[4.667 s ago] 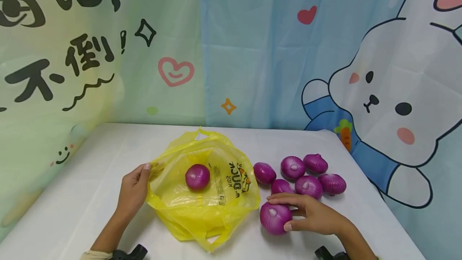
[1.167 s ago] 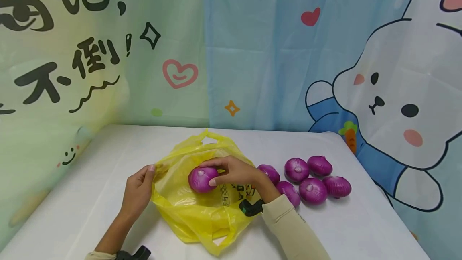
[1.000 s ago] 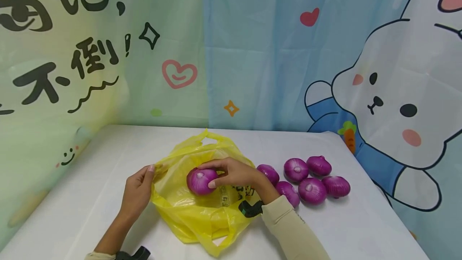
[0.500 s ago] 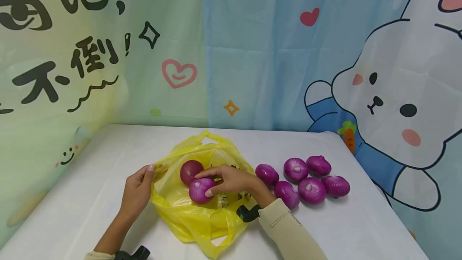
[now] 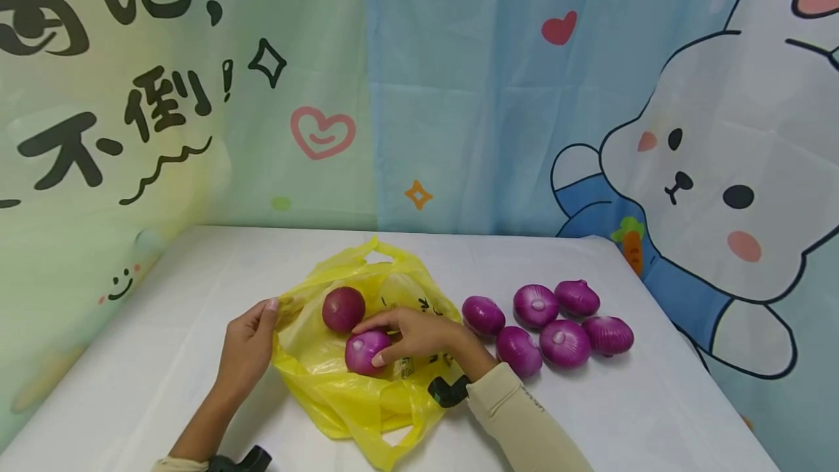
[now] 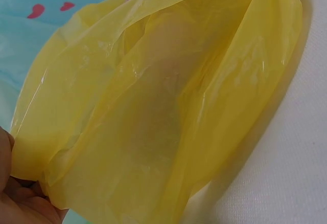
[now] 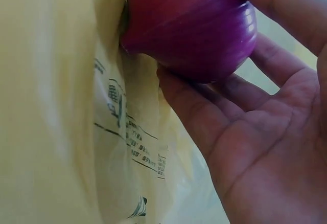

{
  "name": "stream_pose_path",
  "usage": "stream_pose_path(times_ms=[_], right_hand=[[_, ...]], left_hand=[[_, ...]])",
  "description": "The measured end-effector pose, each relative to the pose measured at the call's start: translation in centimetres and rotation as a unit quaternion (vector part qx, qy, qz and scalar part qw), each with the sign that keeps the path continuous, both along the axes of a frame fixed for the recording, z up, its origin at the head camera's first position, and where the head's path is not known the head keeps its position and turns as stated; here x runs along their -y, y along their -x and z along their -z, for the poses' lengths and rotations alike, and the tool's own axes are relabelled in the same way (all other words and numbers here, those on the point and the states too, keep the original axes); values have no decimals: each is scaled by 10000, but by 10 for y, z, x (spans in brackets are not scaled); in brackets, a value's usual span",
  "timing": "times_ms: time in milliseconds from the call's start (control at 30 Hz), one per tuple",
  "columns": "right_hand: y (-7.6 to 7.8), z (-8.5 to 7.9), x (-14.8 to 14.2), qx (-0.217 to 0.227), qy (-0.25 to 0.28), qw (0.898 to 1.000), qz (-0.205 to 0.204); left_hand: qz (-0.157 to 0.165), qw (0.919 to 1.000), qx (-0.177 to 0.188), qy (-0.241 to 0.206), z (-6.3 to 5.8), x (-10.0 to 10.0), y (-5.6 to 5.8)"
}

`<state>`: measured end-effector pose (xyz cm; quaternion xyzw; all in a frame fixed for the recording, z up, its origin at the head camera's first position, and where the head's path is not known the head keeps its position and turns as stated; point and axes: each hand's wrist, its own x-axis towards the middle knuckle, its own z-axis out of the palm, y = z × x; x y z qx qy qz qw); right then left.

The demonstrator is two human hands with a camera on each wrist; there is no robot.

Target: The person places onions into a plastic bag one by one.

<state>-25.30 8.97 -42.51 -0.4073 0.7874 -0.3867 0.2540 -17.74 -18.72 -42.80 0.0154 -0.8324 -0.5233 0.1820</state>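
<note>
A yellow plastic bag [image 5: 334, 399] lies with its mouth spread on the table. Its left edge is pinched by my left hand [image 5: 247, 344], whose fingers also show at the lower left of the left wrist view. My right hand [image 5: 419, 341] reaches into the bag and grips a purple onion [image 5: 365, 352] with thumb and fingers around it. That same held onion [image 7: 191, 27] fills the top of the right wrist view, beside the printed bag wall. Another onion [image 5: 344, 309] sits inside the bag, just behind the held one.
Several purple onions [image 5: 565, 344] are grouped on the white table [image 5: 655, 414] to the right of the bag, the nearest one [image 5: 519, 352] close to my right wrist. A printed cloth backdrop [image 5: 452, 130] hangs behind the table.
My right hand has carried an onion from the table's right side into the bag, then shifted slightly toward me, uncovering the other onion behind it. The left hand keeps its pinch on the edge.
</note>
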Motion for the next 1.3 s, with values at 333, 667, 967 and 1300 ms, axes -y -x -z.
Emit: stream_pose_path(times_ms=[333, 667, 967, 1300], right_hand=[[-6, -5, -3, 195, 82, 9998, -16], [-21, -22, -25, -193, 336, 9992, -13], [-38, -33, -61, -108, 897, 9953, 358], [-55, -40, -103, -400, 737, 9905, 1086]], left_hand=[[37, 10000, 78, -2, 0, 0, 0], [14, 9999, 122, 28, 0, 0, -1], [66, 9999, 128, 20, -1, -1, -1], [32, 9999, 119, 23, 0, -2, 0]])
